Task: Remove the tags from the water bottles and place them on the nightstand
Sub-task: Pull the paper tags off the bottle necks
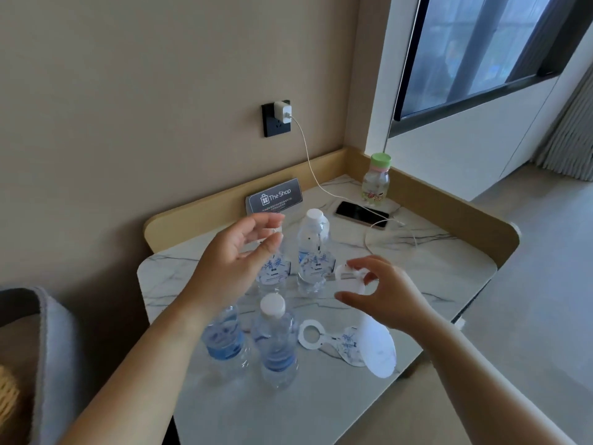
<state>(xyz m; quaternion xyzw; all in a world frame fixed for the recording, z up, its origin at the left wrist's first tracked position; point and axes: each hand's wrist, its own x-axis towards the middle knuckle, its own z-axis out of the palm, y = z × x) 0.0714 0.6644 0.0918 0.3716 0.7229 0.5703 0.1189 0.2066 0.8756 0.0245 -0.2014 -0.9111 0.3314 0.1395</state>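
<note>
I see four bottles (272, 342) upright on the nightstand (417, 252). My right hand (385, 293) pinches a white tag (348, 281) beside the rear right bottle (313, 252). My left hand (237, 255) hovers at the rear left bottle (272, 274), fingers loosely curled, gripping nothing I can make out. Two freed tags (340, 343) lie flat near the front edge. A phone (361, 214) lies behind.

Soft daylight from the window (475, 49) at right, mild overall blur, wide-angle bending at edges.
</note>
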